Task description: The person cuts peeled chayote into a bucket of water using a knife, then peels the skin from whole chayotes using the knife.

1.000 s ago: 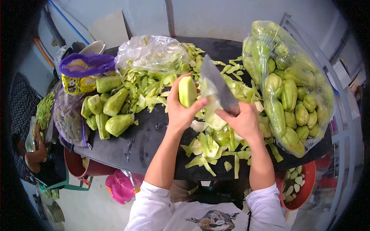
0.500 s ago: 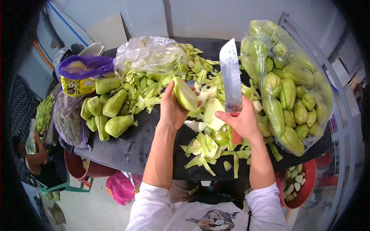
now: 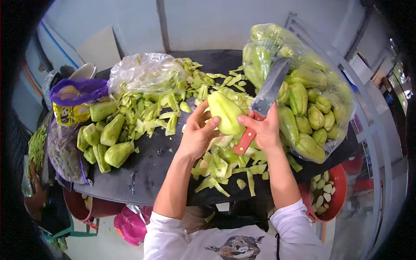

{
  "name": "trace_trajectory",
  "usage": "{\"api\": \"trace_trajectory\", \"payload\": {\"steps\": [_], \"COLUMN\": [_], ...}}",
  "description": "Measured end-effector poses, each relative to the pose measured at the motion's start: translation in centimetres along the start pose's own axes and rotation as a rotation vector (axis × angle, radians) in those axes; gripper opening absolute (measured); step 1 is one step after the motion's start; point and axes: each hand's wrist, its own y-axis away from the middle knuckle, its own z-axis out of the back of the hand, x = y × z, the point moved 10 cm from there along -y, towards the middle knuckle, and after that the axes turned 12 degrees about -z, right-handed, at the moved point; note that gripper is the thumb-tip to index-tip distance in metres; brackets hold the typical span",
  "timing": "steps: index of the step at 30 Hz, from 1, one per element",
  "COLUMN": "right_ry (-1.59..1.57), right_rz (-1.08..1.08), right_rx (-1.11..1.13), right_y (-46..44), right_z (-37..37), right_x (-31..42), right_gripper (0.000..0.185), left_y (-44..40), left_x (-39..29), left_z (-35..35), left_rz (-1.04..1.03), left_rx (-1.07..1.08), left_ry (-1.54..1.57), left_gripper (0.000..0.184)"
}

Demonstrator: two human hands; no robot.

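Observation:
A pale green, peeled chayote point(image 3: 226, 112) with a groove down its face rests in my left hand point(image 3: 197, 136), the thumb and fingers closed round its left side. My right hand point(image 3: 266, 132) grips a broad-bladed knife point(image 3: 274, 82) near the top of its red riveted handle. Its blade points up and away to the right, clear of the chayote. My right thumb is at the chayote's right edge; whether it presses there I cannot tell. Below both hands lies a heap of peelings point(image 3: 219, 167) on the black table point(image 3: 151, 177).
A clear bag of whole chayotes point(image 3: 303, 97) fills the table's right side. Several peeled chayotes point(image 3: 112, 130) lie left beside a purple mesh bag point(image 3: 67, 145). Peelings and a clear plastic bag point(image 3: 143, 73) lie behind. Red tubs point(image 3: 336, 203) stand below; another person's arm point(image 3: 37, 190) is far left.
The chayote has turned in my left hand to show its grooved face. The knife has tipped from near upright to the right, and my right hand has come close to the chayote.

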Motion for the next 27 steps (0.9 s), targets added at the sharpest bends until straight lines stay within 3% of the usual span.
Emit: {"api": "trace_trajectory", "payload": {"steps": [2,6,8,11,12,13,14,15,17,18,19,21,23,24,26,27], "right_ry": [-0.275,-0.399,-0.388,-0.218,-0.167,-0.206,-0.066,-0.089,0.0,0.005,0.143,0.289,0.289,0.394,0.291,0.289], "right_rz": [-0.089,-0.197,-0.199,-0.122,0.044,0.073,0.152,0.235,0.175,0.175,0.179,0.176,0.251,0.273,-0.075,-0.083], "right_rx": [0.033,-0.068,-0.07,-0.398,-0.479,-0.684,-0.781,-0.804,-0.931,-0.93,-1.267,-1.605,-1.255,-1.301,-1.465,-1.473], "right_y": [0.9,4.1,5.6,11.4,13.8,17.3,20.2,23.0,27.0,28.3,32.2,38.1,38.0,38.9,40.0,40.6], "right_z": [1.0,3.3,8.2,16.8,17.4,23.4,29.3,34.3,35.4,37.5,42.2,48.1,51.4,52.6,52.6,53.0], "right_x": [-1.2,-1.1,-2.4,0.9,4.7,3.5,4.0,3.9,6.0,5.3,4.0,0.4,-3.7,-5.3,-8.9,-9.7], "right_gripper": [0.064,0.064,0.061,0.047,0.05,0.056,0.065,0.063,0.055,0.055,0.058,0.062,0.06,0.055,0.056,0.056], "left_y": [0.1,1.0,1.1,-0.4,-0.7,-0.7,-0.7,-0.6,0.0,0.1,0.0,0.0,-0.1,0.0,-0.1,0.0], "left_x": [0.4,1.3,1.7,-1.9,-2.5,-2.3,-2.1,-1.6,-0.8,-0.6,-0.2,0.5,0.6,1.1,1.8,1.8], "left_z": [-0.3,-3.3,-3.8,-1.5,-0.3,0.8,1.7,1.9,1.0,0.7,0.4,-0.2,-0.5,-0.4,-0.8,-0.8], "left_rz": [-0.038,0.047,0.063,-0.284,-0.326,-0.286,-0.247,-0.247,-0.302,-0.3,-0.258,-0.169,-0.111,-0.052,-0.058,-0.046], "left_rx": [0.066,0.195,0.211,0.201,0.158,0.131,0.102,0.102,0.179,0.176,0.2,0.241,0.247,0.256,0.289,0.252], "left_ry": [-0.188,-0.206,-0.222,-1.01,-1.126,-1.213,-1.302,-1.302,-1.578,-1.574,-1.613,-1.687,-1.711,-1.734,-1.756,-1.671], "left_gripper": [0.051,0.052,0.047,0.035,0.037,0.041,0.045,0.045,0.062,0.062,0.07,0.084,0.086,0.088,0.091,0.093]}}
